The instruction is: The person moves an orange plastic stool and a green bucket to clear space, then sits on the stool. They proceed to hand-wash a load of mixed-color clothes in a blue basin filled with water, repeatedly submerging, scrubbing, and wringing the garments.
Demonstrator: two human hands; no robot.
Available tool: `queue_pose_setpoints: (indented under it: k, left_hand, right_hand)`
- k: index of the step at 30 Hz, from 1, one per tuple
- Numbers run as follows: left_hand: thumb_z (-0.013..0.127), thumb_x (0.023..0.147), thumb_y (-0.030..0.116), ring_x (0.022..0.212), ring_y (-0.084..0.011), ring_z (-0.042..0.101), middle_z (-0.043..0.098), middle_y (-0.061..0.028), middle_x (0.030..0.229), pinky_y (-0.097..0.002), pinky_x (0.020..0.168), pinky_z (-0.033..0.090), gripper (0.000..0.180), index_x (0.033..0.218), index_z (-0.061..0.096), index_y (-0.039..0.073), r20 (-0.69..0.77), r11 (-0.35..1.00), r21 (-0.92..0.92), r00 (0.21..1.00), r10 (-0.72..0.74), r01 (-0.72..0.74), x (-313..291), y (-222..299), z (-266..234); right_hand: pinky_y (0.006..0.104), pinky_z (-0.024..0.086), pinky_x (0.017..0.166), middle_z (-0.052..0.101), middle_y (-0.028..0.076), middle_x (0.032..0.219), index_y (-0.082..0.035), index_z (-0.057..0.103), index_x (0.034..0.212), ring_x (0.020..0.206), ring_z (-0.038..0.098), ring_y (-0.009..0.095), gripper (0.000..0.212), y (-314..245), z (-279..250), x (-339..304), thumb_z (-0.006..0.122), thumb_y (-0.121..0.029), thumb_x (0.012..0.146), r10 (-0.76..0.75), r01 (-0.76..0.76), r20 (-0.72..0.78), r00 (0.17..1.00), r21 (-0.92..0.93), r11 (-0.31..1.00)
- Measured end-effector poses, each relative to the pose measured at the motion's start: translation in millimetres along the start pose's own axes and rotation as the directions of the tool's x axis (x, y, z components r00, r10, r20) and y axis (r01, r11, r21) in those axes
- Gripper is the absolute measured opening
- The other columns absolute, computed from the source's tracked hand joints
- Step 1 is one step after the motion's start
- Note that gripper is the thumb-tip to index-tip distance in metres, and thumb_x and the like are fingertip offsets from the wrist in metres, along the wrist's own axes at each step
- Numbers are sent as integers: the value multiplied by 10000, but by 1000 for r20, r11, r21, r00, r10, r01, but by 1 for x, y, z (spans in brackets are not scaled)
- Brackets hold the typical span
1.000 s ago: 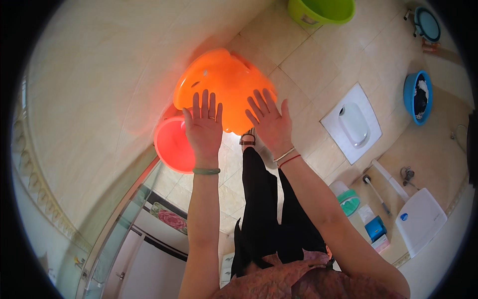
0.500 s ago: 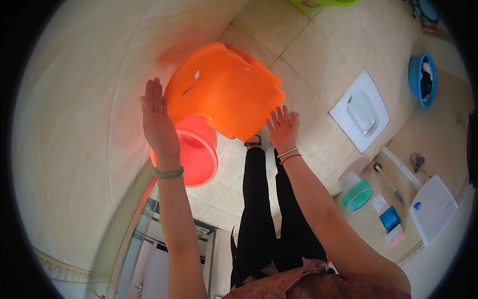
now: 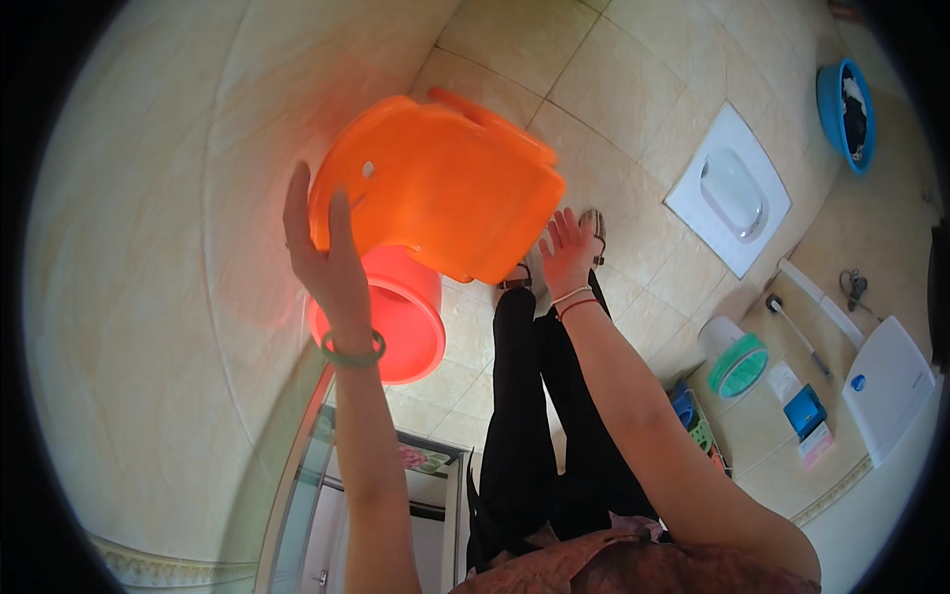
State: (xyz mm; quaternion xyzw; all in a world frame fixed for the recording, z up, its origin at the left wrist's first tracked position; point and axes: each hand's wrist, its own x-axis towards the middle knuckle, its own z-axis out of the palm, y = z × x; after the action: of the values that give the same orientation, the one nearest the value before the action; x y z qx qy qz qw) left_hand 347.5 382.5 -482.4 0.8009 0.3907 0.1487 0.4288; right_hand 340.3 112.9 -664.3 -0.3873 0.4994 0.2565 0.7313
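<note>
Left hand [image 3: 327,272] had turned over, well spread astride orange plastic article's [image 3: 445,188] edge, contact undeterminable | right hand [image 3: 567,261] alongside, unfolded, empty | red bucket [image 3: 418,332] beside left wrist

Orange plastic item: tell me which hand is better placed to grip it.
Probably the left hand: its spread thumb and fingers straddle the left edge of the orange plastic item in view. The right hand is only beside the lower-right edge. Contact is unclear.
</note>
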Motion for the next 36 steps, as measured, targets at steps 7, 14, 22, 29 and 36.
queue_pose_setpoints:
  k: [7, 14, 22, 29, 36]
  left_hand:
    - [624, 890, 206, 1170, -190, 433, 427, -90, 1281, -366, 1015, 343, 618, 1379, 287, 34, 271, 374, -659, 670, -691, 652, -122, -78, 47]
    - [678, 844, 126, 1234, -205, 375, 310, -99, 1385, -380, 1065, 306, 914, 1486, 28, 116, 48, 428, -552, 540, -840, 716, -126, -171, 96]
    - [652, 839, 35, 1180, -204, 463, 446, -30, 1269, -369, 936, 478, 527, 1300, 405, 102, 154, 391, -686, 648, -746, 613, -93, -173, 95]
    - [663, 833, 46, 1172, -211, 487, 479, -15, 1272, -467, 872, 518, 528, 1293, 421, 137, 248, 403, -602, 640, -727, 690, -89, -215, 101]
    - [715, 796, 79, 1169, -182, 488, 487, -20, 1260, -376, 846, 538, 546, 1267, 442, 112, 224, 462, -519, 636, -738, 719, -79, -187, 92]
  right_hand:
    - [456, 105, 1103, 289, 31, 1504, -150, 295, 1457, 1400, 197, 197, 693, -13, 21, 7, 357, -589, 924, -176, 191, 75, 982, -352, 916]
    - [442, 252, 1033, 425, 9, 1392, -143, 360, 1427, 1304, 348, 179, 594, -43, 39, 34, 512, -423, 925, -87, 115, 76, 993, -581, 806]
    - [361, 410, 875, 548, 16, 1206, -123, 496, 1308, 1095, 502, 138, 451, -30, 33, 58, 592, -300, 905, -75, 130, 139, 987, -439, 889]
    - [338, 416, 810, 585, 0, 1122, -110, 516, 1264, 1022, 524, 118, 426, -33, 32, 60, 621, -289, 892, 0, 35, 98, 995, -347, 937]
    - [261, 451, 761, 608, 25, 1062, -46, 533, 1194, 953, 568, 123, 336, -38, 36, 60, 594, -231, 920, -77, 103, 178, 981, -144, 984]
